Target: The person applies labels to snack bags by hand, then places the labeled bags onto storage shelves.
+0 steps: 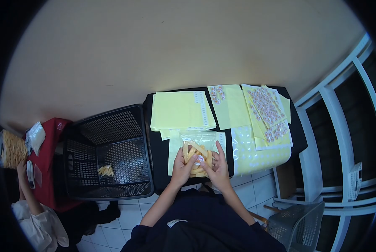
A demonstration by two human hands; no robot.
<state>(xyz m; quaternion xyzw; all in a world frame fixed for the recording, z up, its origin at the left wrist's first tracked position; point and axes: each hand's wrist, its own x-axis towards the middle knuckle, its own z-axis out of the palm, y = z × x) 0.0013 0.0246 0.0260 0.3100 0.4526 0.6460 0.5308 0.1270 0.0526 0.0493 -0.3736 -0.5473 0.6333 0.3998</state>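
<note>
Between both hands I hold a clear zip bag (pixel 198 147) of pale yellow sticks that look like snack sticks. A round sticker (pixel 199 160) with a reddish print sits on its front. My left hand (pixel 182 166) grips the bag's left side, with the thumb on the front by the sticker. On the right side, my right hand (pixel 218 167) has its thumb pressed near the sticker and its fingers around the edge. Under the bag lies a yellow backing sheet (pixel 174 157). A stack of yellow sheets (pixel 175 110) lies just behind it.
Sheets of round stickers (pixel 268 107) lie at the table's right. A black plastic basket (pixel 123 149) stands at left, one bag of sticks (pixel 106 170) inside. Further left, a person's hand (pixel 22 170) is by a red-covered table (pixel 49 147). A grey chair (pixel 297 222) and white shelving (pixel 339 122) are right.
</note>
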